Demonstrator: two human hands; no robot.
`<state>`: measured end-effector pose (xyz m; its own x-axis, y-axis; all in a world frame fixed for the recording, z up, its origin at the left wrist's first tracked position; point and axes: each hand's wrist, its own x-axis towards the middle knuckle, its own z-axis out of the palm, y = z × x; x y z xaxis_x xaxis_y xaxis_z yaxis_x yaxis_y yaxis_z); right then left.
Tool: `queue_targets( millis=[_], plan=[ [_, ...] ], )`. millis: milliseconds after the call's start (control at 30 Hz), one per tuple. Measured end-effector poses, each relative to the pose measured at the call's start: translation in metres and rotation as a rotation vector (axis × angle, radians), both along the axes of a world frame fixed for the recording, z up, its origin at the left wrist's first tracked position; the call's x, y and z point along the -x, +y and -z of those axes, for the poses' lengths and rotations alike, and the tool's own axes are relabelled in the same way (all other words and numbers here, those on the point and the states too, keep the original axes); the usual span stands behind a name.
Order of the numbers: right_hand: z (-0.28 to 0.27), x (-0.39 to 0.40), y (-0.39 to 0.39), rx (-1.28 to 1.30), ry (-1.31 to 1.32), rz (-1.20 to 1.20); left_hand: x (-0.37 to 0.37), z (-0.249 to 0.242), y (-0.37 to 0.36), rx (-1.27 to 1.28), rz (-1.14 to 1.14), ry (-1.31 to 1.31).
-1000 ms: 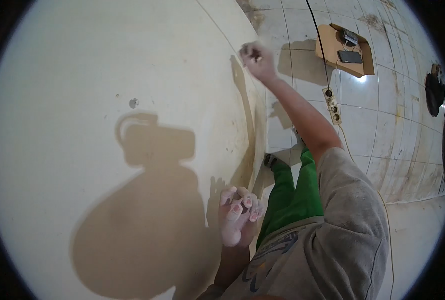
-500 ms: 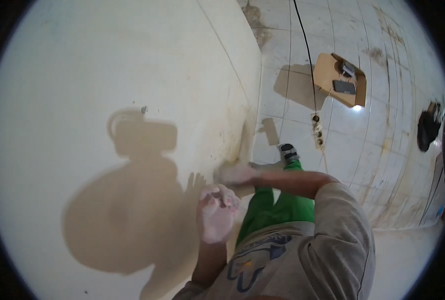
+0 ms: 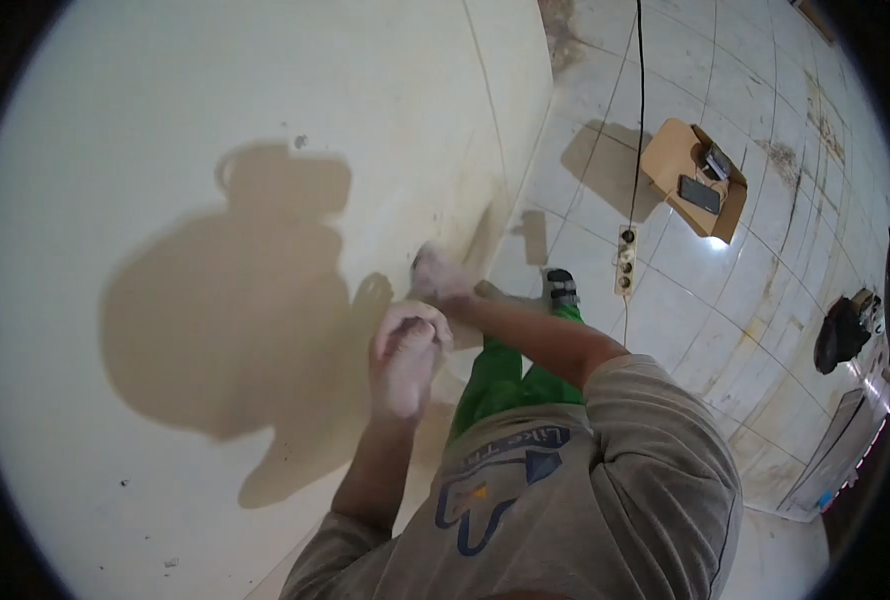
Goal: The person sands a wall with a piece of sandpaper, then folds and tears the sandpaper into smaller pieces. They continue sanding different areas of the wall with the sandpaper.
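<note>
My left hand (image 3: 405, 362) is in front of the pale wall (image 3: 195, 100), coated in whitish powder. Its fingers curl over a hollow, and whatever they hold, if anything, is hidden. Just above it in view, my right hand (image 3: 439, 277) reaches to the wall, also whitened, its fingers together. A small dark patch shows at its fingertips; I cannot make out whether it is an object or shadow. The two hands overlap in view, and whether they touch is unclear.
On the tiled floor (image 3: 685, 295) lie a cardboard box (image 3: 671, 150) holding a dark phone (image 3: 700, 194), and a power strip (image 3: 626, 262) with a black cable (image 3: 641, 100). Dark shoes or cloth (image 3: 841, 337) lie at far right. My sandaled foot (image 3: 562, 288) is near the wall base.
The view has tilted and shifted. Both hands appear higher and further left in view; my right hand is less blurred, and my left hand's fingers curl over its palm from a different angle.
</note>
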<state>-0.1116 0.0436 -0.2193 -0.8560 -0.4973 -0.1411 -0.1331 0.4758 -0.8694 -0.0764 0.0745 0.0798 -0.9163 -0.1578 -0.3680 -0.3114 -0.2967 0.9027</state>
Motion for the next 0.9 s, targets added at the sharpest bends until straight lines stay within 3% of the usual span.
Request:
queue_targets(
  millis=[33, 100, 133, 233, 300, 333, 400, 500, 600, 667, 733, 800, 867, 900],
  plan=[
    [-0.042, -0.022, 0.034, 0.255, 0.006, -0.2, 0.006, -0.001, -0.002, 0.014, -0.008, 0.022],
    [-0.076, -0.028, 0.072, 0.466, 0.059, -0.507, 0.011, -0.001, -0.004, 0.053, -0.024, 0.065],
    [-0.059, -0.028, 0.067, 0.428, 0.1, -0.621, 0.011, -0.003, -0.005, 0.085, -0.036, 0.08],
    [-0.048, 0.046, 0.053, -0.002, -0.051, -0.545, -0.001, -0.005, -0.009, 0.127, -0.119, 0.056],
    [-0.037, 0.132, 0.105, 0.217, 0.286, -0.143, -0.013, -0.002, -0.008, 0.153, -0.165, 0.017],
    [-0.043, 0.167, 0.124, 0.541, 0.408, 0.295, -0.019, 0.0, -0.008, 0.179, -0.173, -0.003],
    [-0.088, 0.23, 0.153, 0.414, 0.756, 0.879, -0.03, -0.001, -0.009, 0.206, -0.178, -0.003],
    [-0.114, 0.216, 0.125, 0.499, 0.524, 0.982, -0.038, 0.001, -0.013, 0.218, -0.186, 0.017],
    [-0.05, 0.076, 0.033, 0.127, 0.354, -0.244, -0.033, -0.008, -0.009, 0.425, -0.137, 0.09],
    [-0.066, -0.033, -0.001, 0.275, 0.09, -0.87, -0.023, -0.027, -0.003, 0.455, -0.1, 0.147],
    [-0.063, -0.083, 0.027, 0.546, 0.011, -0.904, -0.022, -0.04, -0.001, 0.496, -0.063, 0.191],
    [-0.059, -0.066, 0.035, 0.55, 0.347, -0.81, -0.022, -0.042, -0.005, 0.542, -0.042, 0.269],
    [-0.04, -0.012, 0.033, 0.46, 0.688, -0.508, -0.029, -0.037, -0.008, 0.515, -0.09, 0.213],
    [-0.123, 0.07, 0.06, -0.118, 0.073, -0.656, -0.031, -0.031, -0.01, 0.496, -0.109, 0.193]
  ],
)
